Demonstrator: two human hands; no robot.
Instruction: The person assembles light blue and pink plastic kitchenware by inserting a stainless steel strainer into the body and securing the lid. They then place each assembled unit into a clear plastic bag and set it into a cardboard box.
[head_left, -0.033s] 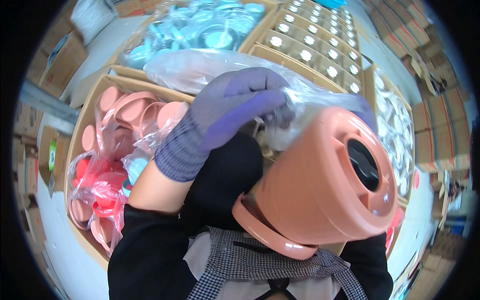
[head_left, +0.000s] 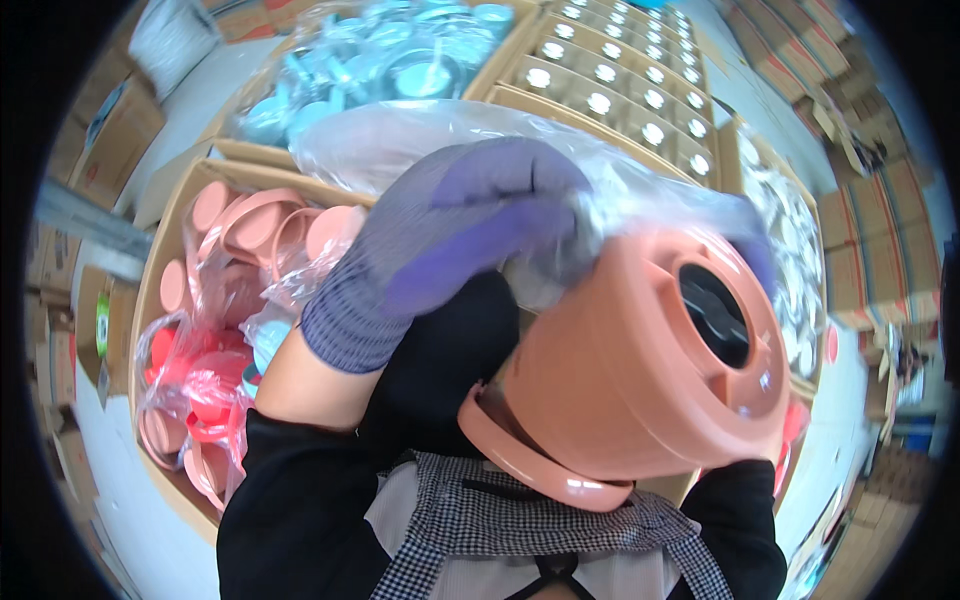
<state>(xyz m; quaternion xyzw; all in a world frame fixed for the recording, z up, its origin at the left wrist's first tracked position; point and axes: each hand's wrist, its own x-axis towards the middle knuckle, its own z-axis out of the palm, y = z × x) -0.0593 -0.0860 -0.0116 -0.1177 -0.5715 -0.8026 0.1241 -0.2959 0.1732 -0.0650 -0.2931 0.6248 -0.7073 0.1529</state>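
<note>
One gloved left hand of ours grips a clear plastic bag over the salmon-pink jug — our right hand's grip we cannot tell.

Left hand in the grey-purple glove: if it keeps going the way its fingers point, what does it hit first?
The left hand already grips the clear plastic bag; straight on, it likely meets the salmon-pink plastic jug, though depth is unclear.

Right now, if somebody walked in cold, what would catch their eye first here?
First, the big salmon-pink plastic container at centre right, tipped over with its dark round opening facing the camera. Next, the left hand in a purple-grey glove, its grip closed on the clear plastic bag at the container's top. Behind, an open cardboard box of pink lids lies on the left.
</note>
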